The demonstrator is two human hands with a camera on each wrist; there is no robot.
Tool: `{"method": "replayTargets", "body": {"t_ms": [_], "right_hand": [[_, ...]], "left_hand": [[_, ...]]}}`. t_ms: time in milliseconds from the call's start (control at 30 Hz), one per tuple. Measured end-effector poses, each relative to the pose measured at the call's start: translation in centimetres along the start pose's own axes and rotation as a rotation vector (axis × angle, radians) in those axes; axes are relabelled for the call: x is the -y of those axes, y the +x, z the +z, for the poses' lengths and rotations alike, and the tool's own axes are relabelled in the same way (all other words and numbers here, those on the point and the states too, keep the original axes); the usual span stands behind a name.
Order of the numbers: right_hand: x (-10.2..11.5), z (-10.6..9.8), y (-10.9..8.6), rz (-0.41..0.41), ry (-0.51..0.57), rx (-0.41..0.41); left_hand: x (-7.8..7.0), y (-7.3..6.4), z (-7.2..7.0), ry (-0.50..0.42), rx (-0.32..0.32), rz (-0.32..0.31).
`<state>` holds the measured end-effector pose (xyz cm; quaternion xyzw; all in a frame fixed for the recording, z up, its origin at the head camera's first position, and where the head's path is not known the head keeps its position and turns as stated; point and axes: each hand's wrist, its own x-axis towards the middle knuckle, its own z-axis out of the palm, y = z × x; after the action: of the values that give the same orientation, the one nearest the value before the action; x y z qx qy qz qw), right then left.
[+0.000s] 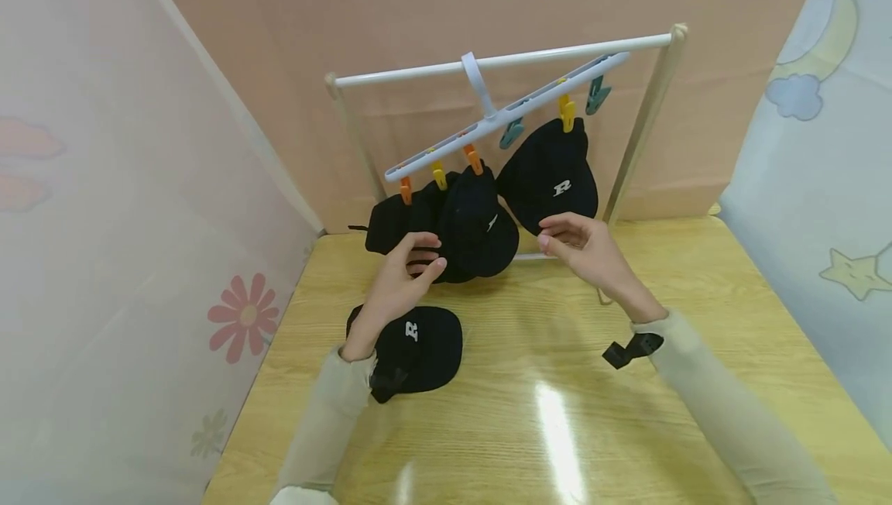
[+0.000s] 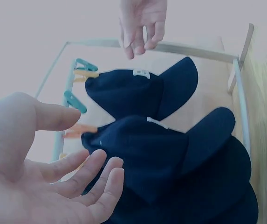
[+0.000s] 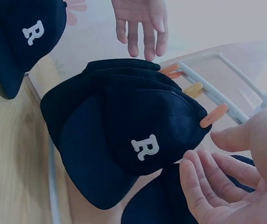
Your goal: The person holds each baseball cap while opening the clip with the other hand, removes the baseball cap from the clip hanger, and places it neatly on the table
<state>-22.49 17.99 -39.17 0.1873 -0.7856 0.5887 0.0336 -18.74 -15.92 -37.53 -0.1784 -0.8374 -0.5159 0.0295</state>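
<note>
Head view: a loose cap [image 1: 437, 342] is lying at the left hand's [image 1: 404, 280] six o'clock, that hand hovering empty, fingers relaxed; bunched caps [image 1: 481, 230] are hanging at its two o'clock. The right hand [image 1: 587, 253] is hovering, also released, with a separate cap [image 1: 547, 172] at eleven o'clock. Caps are apparently being hung; next is probably calling for the loose one and a vacant teal clip [image 1: 512, 134]. The left wrist [image 1: 360, 338] is partly covering it; bunched caps are overlapping.

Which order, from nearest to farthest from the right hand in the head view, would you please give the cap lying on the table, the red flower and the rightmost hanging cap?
1. Rightmost hanging cap: close by the right hand.
2. Cap lying on the table: to the left, lower down.
3. Red flower: farthest left, on the wall.
</note>
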Motion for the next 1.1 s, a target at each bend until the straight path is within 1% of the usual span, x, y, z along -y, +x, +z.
{"method": "replayTargets", "body": {"t_ms": [200, 300, 433, 600, 733, 933, 1100], "right_hand": [[1.0, -0.6, 0.7, -0.046, -0.020, -0.055], [1.5, -1.1, 1.0, -0.066, -0.009, -0.087], [2.0, -1.6, 1.6, -0.086, -0.008, -0.131], [2.6, -1.9, 2.2, -0.106, -0.009, -0.138], [3.3, -2.0, 2.7, -0.111, -0.016, -0.145], [4.0, -2.3, 3.2, -0.111, -0.028, -0.165], [4.3, -2.7, 3.7, -0.120, -0.041, -0.177]], "left_hand": [[-0.8, 1.4, 1.0, -0.032, 0.014, 0.061], [-1.5, 2.2, 1.4, -0.048, 0.023, 0.086], [-2.5, 3.4, 2.0, -0.048, 0.032, 0.123], [-3.5, 4.8, 2.6, -0.052, 0.032, 0.152], [-3.9, 5.8, 2.8, -0.042, 0.030, 0.180], [-4.3, 7.1, 3.1, 0.001, 0.033, 0.185], [-4.7, 7.8, 3.5, 0.003, 0.031, 0.192]]}}
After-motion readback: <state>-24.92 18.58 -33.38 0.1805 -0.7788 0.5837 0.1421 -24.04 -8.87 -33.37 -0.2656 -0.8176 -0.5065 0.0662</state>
